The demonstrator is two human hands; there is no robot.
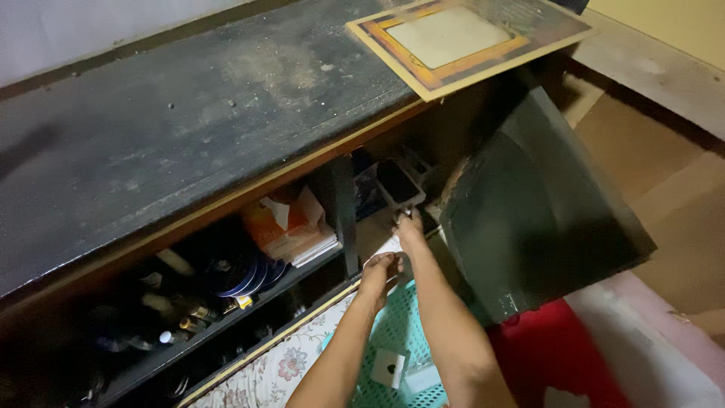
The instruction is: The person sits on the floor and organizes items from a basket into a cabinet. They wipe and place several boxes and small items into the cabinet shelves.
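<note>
Both my arms reach into the open right compartment of a dark dusty cabinet (174, 143). My left hand (379, 273) is curled on a white sheet or paper (387, 246) at the compartment's front edge. My right hand (409, 227) stretches further in, fingertips touching a small white-framed black device (398, 183) that lies on the shelf. Whether the right hand grips it is unclear. The cabinet's dark door (536, 219) hangs open to the right of my arms.
A teal plastic basket (400, 332) with a small white card sits under my forearms. A framed board (461, 41) lies on the cabinet top. The left compartment holds an orange-and-white packet (291, 227), discs and small bottles. Floral cloth and a red mat lie below.
</note>
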